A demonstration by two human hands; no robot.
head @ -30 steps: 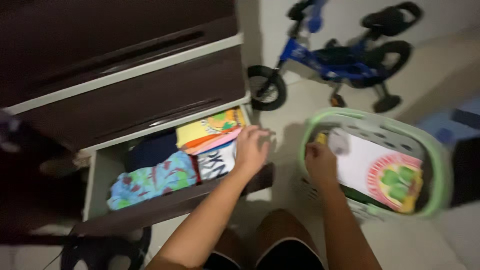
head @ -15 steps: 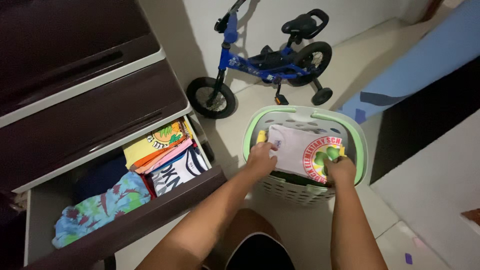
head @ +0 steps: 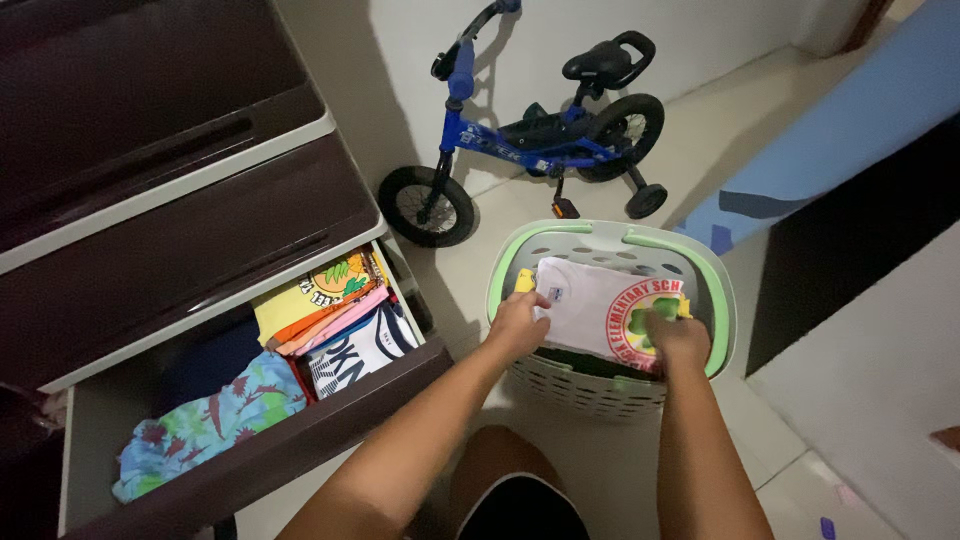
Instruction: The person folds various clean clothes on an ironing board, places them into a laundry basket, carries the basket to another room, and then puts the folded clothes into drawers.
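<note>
A folded white shirt point(head: 600, 305) with a round red and green print lies on top of the clothes in a grey laundry basket point(head: 590, 385) with a light green rim. My left hand point(head: 518, 322) grips the shirt's left edge. My right hand point(head: 678, 338) grips its right edge over the print. Both hands are inside the basket's near half. Dark clothes show under the shirt.
To the left stands a dark brown drawer chest, its bottom drawer point(head: 260, 455) pulled open and holding folded colourful clothes point(head: 320, 320). A small blue bicycle point(head: 530, 135) with training wheels leans by the wall behind the basket. A blue mat point(head: 850, 120) lies at right. My knee is below.
My left hand moved from the open drawer over to the basket and took the shirt's left edge. My right hand shifted to the shirt's right edge. The shirt is lifted slightly.
</note>
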